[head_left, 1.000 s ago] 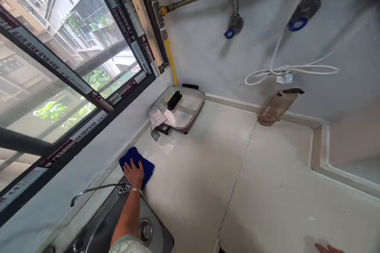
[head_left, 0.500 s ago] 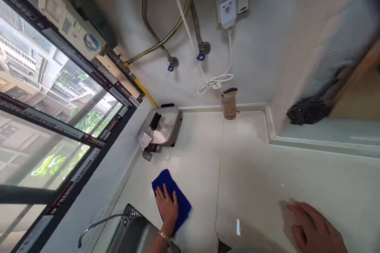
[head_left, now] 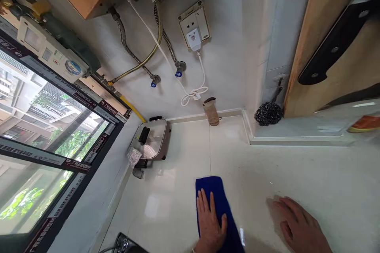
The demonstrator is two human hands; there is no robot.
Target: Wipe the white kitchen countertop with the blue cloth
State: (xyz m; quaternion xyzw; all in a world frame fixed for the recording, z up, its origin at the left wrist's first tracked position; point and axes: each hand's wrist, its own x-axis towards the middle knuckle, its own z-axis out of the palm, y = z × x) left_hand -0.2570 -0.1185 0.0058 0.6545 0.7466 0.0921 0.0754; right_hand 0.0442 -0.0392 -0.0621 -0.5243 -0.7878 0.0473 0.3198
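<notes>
On the white tiled surface, my left hand (head_left: 210,221) lies flat on a dark blue cloth (head_left: 216,191), fingers stretched forward and thumb a little apart. The cloth is spread long, its near end cut off by the frame edge. To the right, my right hand (head_left: 299,225) hovers at or just above the tiles with its fingers loosely bent and the thumb apart from them. Nothing shows in it, and I cannot tell whether its fingertips touch the surface.
An electric pan with a glass lid (head_left: 154,136) sits in the left back corner, a silvery scouring cloth (head_left: 134,157) at its edge. A brownish jug (head_left: 211,112) stands by the back wall. A black scrubber (head_left: 268,114) hangs beside a wooden board and a black-handled knife (head_left: 335,47).
My left hand has slid the blue cloth to the right, away from the metal basin at the left. The view has shifted, showing more of the knife and board. My right hand stays similarly bent.
</notes>
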